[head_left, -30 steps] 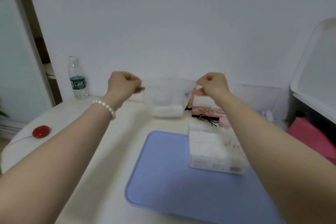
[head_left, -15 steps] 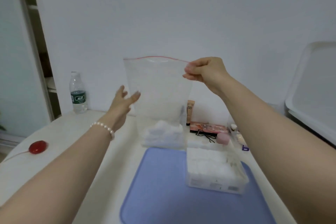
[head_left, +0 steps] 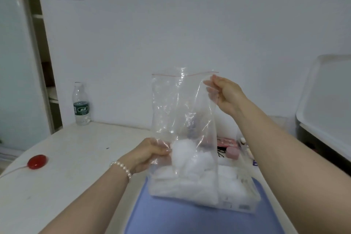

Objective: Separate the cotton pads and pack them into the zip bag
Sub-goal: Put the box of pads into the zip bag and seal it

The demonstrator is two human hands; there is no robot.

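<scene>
A clear zip bag (head_left: pixel 182 119) with a red seal line stands upright over the blue mat (head_left: pixel 171 216) on the white bench (head_left: pixel 76 157), white cotton pads (head_left: pixel 190 159) heaped in its bottom. The right hand (head_left: pixel 226 95) has its grip pinched on the bag's upper right edge; the left hand (head_left: pixel 148 152) has its grip closed on the lower left side. A water bottle (head_left: pixel 81 104) stands against the white wall, a red round object (head_left: pixel 37 161) lies on the bench at left, and a clear box of pads (head_left: pixel 237 195) sits behind the bag.
</scene>
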